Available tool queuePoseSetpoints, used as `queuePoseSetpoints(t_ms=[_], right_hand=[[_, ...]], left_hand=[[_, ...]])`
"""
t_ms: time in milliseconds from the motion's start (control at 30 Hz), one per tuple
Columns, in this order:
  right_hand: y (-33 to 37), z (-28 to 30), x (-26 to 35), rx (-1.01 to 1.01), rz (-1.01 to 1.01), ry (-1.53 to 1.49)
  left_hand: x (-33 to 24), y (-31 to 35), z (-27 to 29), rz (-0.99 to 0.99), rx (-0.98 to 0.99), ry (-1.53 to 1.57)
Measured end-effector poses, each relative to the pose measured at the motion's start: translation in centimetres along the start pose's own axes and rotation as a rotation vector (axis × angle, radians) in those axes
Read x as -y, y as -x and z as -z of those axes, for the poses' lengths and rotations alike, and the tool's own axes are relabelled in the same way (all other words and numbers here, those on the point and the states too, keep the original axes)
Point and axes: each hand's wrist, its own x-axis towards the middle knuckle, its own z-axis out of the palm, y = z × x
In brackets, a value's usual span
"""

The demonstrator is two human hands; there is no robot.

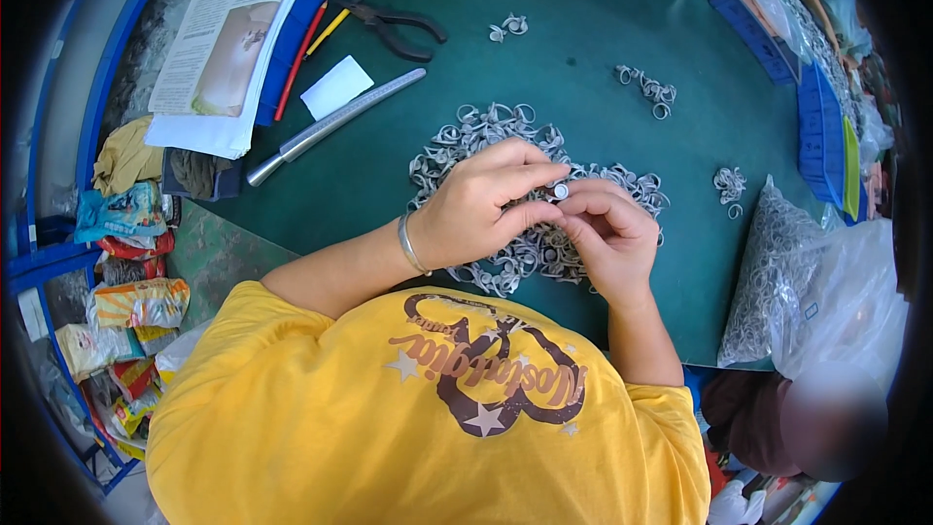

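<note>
Over a heap of grey metal rings [486, 131], my two hands meet at one small grey ring [560, 192] with a round, pale face. My left hand [476, 199], a silver bangle on its wrist, pinches the ring from the left between thumb and forefinger. From the right, the fingertips of my right hand [614, 233] close on the same ring. Part of its band is hidden behind my fingers. The heap spreads under and around both hands on the green table mat [583, 39].
Left lie a metal ring mandrel [335, 126], white paper slip [336, 87], pliers [394, 27] and newspapers [219, 49]. Small ring groups [649, 92] sit beyond the heap. Right stand a clear bag of rings [758, 282] and blue bins [819, 136]. Another person [748, 413] is at lower right.
</note>
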Motion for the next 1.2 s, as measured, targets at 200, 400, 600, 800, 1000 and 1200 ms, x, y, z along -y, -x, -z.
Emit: queuePoseSetpoints(t_ms=[200,400,600,800,1000,1200], right_hand=[[-0.4,-0.7,-0.4,-0.157,-0.032,-0.125],[-0.4,-0.2,-1.3,-0.055,0.048,0.121],[-0.7,-0.1,-1.1,-0.08,0.067,0.19],[-0.6,0.0,-1.3,-0.081,0.047,0.214],[-0.6,0.0,-1.4,-0.092,0.137,0.282],[-0.8,-0.4,-1.3,-0.13,0.14,0.262]], left_hand=[[0.7,0.8,-0.9,0.203,-0.029,0.221],[0.5,0.8,-1.0,0.176,-0.035,0.181],[1.0,1.2,-1.3,0.184,-0.042,0.171],[0.3,0.7,-0.8,0.12,-0.014,0.038],[1.2,1.2,-1.4,0.159,-0.016,0.13],[0.7,0.8,-1.1,0.124,-0.027,0.071]])
